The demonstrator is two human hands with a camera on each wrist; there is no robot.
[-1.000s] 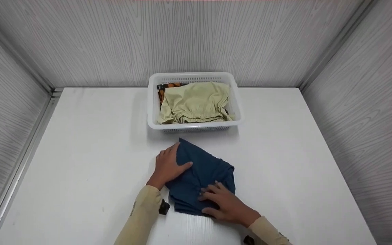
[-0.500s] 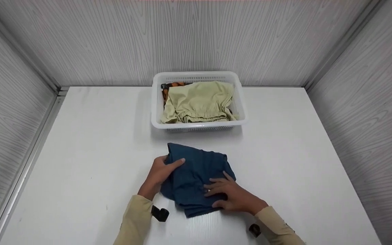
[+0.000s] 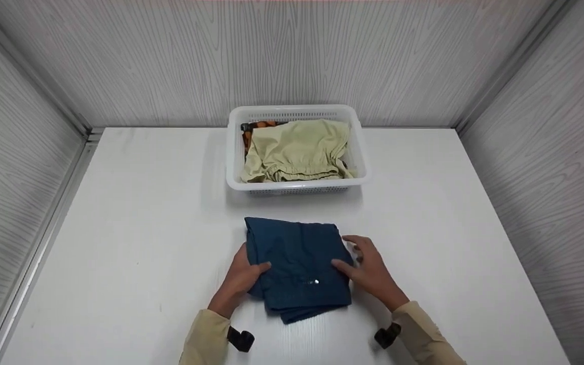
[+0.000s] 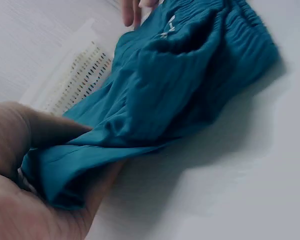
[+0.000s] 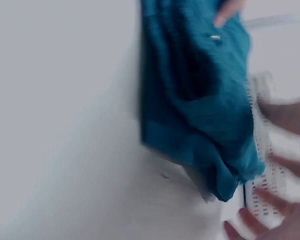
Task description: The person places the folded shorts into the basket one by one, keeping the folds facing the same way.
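Note:
Folded blue shorts (image 3: 299,256) with a gathered elastic waistband and a small white mark lie in front of the basket in the head view. My left hand (image 3: 240,280) grips their left side, thumb on top and fingers underneath; the left wrist view shows the cloth (image 4: 150,95) pinched and lifted there. At the right edge is my right hand (image 3: 371,268), its thumb tip over the cloth in the head view. The right wrist view shows its fingers (image 5: 275,200) spread apart beside the shorts, not closed on them.
A white perforated basket (image 3: 297,186) stands behind the shorts against the back wall, holding light khaki elastic-waist clothing (image 3: 299,149) and an orange-and-black cloth (image 3: 248,137). Grey wood-grain panels (image 3: 292,56) enclose the white table (image 3: 150,228) at the back and sides.
The shorts have turned to lie squarer, their waistband side towards me. My left hand has gone from lying on them to gripping their side; my right hand has moved off their top to the right edge.

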